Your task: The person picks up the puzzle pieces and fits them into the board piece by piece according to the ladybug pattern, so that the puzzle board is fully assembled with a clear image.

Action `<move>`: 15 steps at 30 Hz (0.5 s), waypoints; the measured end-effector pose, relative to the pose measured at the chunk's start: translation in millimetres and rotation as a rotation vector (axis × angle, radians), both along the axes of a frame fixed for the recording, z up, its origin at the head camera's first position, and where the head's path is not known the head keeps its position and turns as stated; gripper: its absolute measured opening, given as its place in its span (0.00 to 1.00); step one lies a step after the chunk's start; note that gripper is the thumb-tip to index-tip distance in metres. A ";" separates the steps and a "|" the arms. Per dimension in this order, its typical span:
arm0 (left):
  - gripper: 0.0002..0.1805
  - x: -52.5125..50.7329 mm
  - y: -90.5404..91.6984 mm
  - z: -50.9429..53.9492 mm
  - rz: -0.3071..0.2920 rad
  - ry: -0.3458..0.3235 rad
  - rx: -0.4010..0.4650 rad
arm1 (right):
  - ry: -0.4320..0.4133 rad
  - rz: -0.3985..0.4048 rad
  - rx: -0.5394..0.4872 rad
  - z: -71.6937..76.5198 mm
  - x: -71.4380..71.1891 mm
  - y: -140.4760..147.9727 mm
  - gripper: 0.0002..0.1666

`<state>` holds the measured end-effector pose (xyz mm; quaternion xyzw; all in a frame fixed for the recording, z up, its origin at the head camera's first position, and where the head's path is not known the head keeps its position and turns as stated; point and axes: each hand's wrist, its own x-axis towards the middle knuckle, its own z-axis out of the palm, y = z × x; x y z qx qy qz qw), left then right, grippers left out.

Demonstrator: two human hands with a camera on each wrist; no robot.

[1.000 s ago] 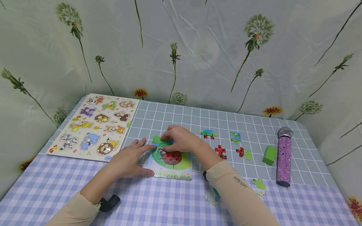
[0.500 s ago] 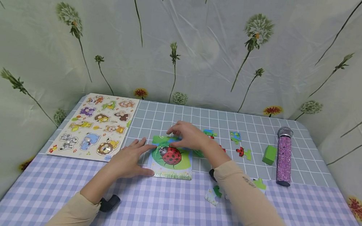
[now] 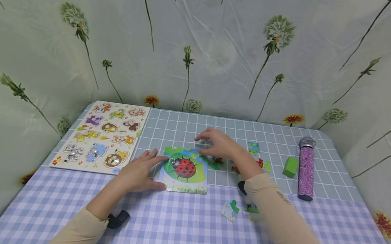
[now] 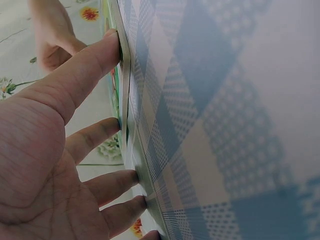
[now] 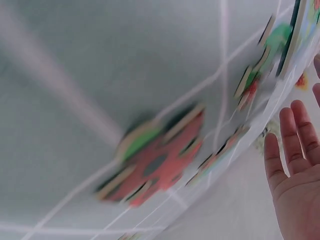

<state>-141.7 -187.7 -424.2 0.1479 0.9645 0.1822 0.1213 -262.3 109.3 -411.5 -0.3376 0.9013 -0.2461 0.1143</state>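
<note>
Nearby, we see checked cloth (image 3: 171, 222) and, right, a knobbed, flat puzzle piece (image 3: 229, 212). Our left hand (image 3: 141, 173), fingers spread, touches the glossy, square ladybird puzzle (image 3: 184, 170) at centre, 2 digits on its left edge. Our right hand (image 3: 220, 144), empty, fingers loosely curved, is by its far right corner.

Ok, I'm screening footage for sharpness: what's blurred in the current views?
Right wrist view: red piece smeared, right hand clearer; left wrist view: cloth soft at right, left hand sharper; head view: microphone fairly crisp, sleeve lettering illegible.
</note>
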 end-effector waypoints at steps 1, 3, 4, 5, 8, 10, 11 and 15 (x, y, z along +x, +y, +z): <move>0.52 0.2 0.2 0.1 0.000 0.000 0.000 | -0.005 -0.011 0.003 0.7 -0.1 4.0 0.25; 0.52 0.4 0.3 0.5 0.001 0.000 0.001 | -0.013 -0.030 0.013 2.4 -0.3 11.7 0.25; 0.52 0.5 0.3 0.5 0.002 0.001 0.001 | -0.017 -0.039 0.017 2.9 -0.5 15.6 0.25; 0.52 0.4 0.2 0.5 0.002 0.001 0.001 | -0.021 -0.053 0.024 3.0 -0.6 19.6 0.26; 0.52 0.3 -0.1 0.1 0.002 0.002 0.002 | -0.030 -0.083 0.037 2.2 -1.6 31.3 0.26; 0.52 0.1 -0.2 -0.3 0.000 0.003 0.004 | -0.032 -0.102 0.041 1.6 -2.0 38.5 0.27; 0.52 0.1 -0.2 -0.4 -0.001 0.003 0.006 | -0.034 -0.116 0.045 1.5 -2.1 41.9 0.27; 0.52 0.4 -0.2 -0.7 -0.002 0.002 0.009 | -0.051 -0.163 0.040 2.1 -2.0 53.5 0.29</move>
